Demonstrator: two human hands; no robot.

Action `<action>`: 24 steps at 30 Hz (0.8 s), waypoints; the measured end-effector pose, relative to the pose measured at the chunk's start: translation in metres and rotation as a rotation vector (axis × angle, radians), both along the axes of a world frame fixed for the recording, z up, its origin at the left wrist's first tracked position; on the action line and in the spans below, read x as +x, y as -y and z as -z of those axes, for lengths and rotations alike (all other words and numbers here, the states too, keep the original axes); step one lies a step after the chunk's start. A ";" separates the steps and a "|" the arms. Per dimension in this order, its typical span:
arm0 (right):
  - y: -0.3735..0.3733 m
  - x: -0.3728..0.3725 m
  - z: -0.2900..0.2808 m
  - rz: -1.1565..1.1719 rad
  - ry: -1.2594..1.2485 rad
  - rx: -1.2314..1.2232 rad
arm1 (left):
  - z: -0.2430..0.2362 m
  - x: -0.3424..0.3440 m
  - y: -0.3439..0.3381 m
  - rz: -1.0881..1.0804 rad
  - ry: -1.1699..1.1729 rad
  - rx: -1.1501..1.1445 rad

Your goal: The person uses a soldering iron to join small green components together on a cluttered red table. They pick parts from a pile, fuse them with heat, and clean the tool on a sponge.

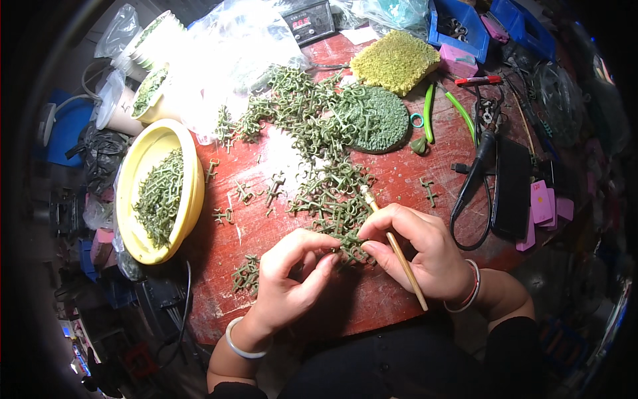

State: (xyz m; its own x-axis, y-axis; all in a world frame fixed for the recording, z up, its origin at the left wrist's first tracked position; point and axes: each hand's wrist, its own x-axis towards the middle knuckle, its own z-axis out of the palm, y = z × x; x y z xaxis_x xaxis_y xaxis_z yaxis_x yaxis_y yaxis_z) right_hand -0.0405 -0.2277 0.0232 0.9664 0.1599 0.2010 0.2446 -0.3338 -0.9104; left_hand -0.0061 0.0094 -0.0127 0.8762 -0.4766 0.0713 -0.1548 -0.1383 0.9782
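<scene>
My left hand (296, 269) is closed, thumb and index fingertips together at the near end of a heap of small green branched pieces (329, 189). What sits in its pinch is too small to make out. Opposite it, my right hand (422, 249) holds a slim wooden-handled tool (407, 266) slanting between its fingers, its pale tip lying by the heap. The right thumb and index finger also reach to the green pieces between the hands. A smaller cluster of green pieces (246, 275) lies left of my left hand.
A yellow basin (194, 199) of green pieces stands at left. Beyond the heap are a round green pad (392, 120) and a yellow sponge-like block (395, 61). Right of them lie green-handled pliers (428, 113), a corded tool (478, 166) and a black phone-like slab (512, 189).
</scene>
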 end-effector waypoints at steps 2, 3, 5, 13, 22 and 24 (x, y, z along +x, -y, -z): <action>0.002 0.000 0.000 -0.035 -0.012 0.008 | 0.001 0.000 0.000 -0.011 -0.022 -0.032; 0.002 0.001 0.000 -0.035 -0.012 0.008 | 0.001 -0.001 0.000 -0.014 -0.043 -0.036; 0.002 0.001 -0.001 -0.054 -0.023 0.025 | 0.001 0.000 -0.001 -0.019 -0.062 -0.041; 0.003 0.002 -0.003 -0.056 -0.013 0.007 | -0.004 0.002 -0.001 -0.027 -0.111 -0.032; 0.002 0.002 0.000 -0.096 0.008 0.038 | -0.005 0.003 0.000 0.013 -0.183 -0.024; 0.002 0.002 0.000 -0.099 0.005 0.044 | -0.005 0.003 -0.001 0.016 -0.174 0.006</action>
State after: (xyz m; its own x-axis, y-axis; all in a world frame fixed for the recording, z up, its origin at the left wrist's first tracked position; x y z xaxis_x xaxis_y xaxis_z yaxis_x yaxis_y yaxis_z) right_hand -0.0385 -0.2293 0.0230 0.9452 0.2459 0.2146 0.2790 -0.2675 -0.9223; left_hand -0.0030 0.0104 -0.0081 0.8674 -0.4904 -0.0838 0.0145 -0.1435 0.9895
